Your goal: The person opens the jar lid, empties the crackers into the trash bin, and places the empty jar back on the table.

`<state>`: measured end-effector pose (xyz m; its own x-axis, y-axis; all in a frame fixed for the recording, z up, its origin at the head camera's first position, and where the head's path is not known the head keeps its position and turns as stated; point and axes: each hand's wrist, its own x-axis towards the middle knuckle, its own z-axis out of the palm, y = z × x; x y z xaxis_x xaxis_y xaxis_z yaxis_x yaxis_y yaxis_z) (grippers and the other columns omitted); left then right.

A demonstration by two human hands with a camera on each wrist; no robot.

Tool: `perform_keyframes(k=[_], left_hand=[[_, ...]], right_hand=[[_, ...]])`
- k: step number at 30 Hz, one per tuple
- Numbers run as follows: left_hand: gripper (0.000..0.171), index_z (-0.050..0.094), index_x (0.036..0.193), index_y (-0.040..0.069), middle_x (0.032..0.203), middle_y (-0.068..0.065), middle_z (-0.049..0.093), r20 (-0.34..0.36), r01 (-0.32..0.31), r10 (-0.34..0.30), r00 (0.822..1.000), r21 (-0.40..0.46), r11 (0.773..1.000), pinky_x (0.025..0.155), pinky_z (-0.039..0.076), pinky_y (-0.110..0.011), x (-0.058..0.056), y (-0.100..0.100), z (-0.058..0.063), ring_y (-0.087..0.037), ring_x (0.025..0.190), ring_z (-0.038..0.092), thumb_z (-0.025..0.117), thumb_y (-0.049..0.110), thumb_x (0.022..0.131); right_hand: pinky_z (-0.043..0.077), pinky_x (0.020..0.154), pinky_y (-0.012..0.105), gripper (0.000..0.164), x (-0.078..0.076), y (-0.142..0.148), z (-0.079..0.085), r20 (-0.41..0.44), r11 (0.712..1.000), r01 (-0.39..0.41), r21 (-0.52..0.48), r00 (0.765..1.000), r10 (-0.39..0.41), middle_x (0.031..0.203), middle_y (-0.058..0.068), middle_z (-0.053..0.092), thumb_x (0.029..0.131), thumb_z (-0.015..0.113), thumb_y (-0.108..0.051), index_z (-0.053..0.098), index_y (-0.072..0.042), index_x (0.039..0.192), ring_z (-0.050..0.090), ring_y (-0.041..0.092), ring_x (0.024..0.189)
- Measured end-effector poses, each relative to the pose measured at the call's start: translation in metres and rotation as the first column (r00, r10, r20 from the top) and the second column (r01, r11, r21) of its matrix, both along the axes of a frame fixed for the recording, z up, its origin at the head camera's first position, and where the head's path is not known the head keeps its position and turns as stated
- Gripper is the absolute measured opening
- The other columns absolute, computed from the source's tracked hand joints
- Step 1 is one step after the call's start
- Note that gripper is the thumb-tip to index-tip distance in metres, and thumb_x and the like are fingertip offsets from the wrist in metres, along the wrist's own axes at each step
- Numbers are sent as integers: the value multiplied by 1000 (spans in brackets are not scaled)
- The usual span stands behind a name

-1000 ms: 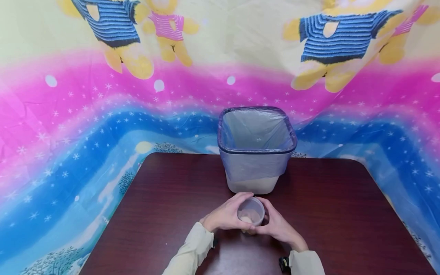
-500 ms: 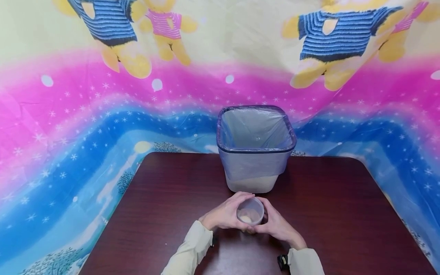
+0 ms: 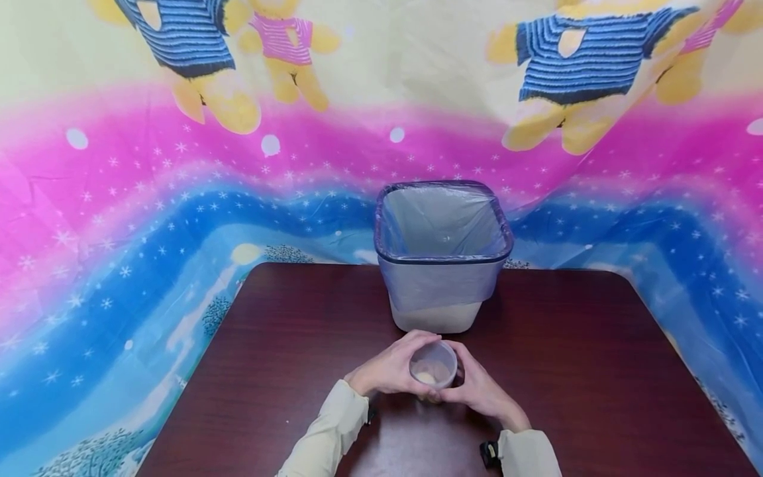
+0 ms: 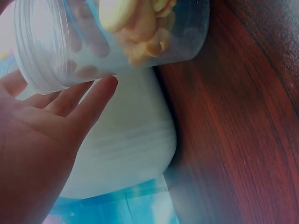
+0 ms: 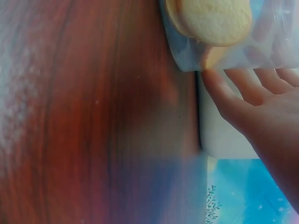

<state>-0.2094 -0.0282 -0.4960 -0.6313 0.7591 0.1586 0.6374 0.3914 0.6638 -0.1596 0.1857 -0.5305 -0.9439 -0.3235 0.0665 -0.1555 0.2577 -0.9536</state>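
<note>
A clear plastic jar (image 3: pixel 434 361) stands between my two hands near the middle of the table. My left hand (image 3: pixel 390 368) holds its left side, and my right hand (image 3: pixel 479 389) grips the right side, the thumbs meeting at the front. In the left wrist view, the jar's threaded neck (image 4: pixel 37 46) shows, with several pale yellow biscuit-like pieces (image 4: pixel 140 28) lower inside. A round, pale biscuit (image 5: pixel 217 21) presses close to the wall in the right wrist view. No lid is visible on the jar's mouth. Some fingertips are hidden behind the jar.
A pale bin (image 3: pixel 441 288) with a thin plastic bag liner stands just beyond the jar, toward the table's back edge. The dark reddish-brown table (image 3: pixel 286 331) spreads to both sides. Behind it hangs a colourful printed cloth (image 3: pixel 334 152) with teddy bears.
</note>
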Motion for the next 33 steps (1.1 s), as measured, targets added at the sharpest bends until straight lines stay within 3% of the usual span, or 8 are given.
perform_keyframes(k=[13,33], left_hand=[[84,45,143,11,140,-1,47,13,7,-7,1000,21,1000,103,42,-24,-1,-2,-2,-15,124,49,84,28,70],[84,44,142,11,140,0,47,-2,-10,10,1000,43,999,103,42,-24,2,-3,-4,-14,124,50,84,28,70]], right_hand=[[47,96,23,83,0,-1,-4,-1,998,0,-56,1000,0,138,16,47,70,86,-14,38,-14,138,51,35,123],[48,95,23,83,1,-1,-5,-12,999,4,-45,1000,-5,138,15,47,71,86,-18,38,-16,139,52,34,123]])
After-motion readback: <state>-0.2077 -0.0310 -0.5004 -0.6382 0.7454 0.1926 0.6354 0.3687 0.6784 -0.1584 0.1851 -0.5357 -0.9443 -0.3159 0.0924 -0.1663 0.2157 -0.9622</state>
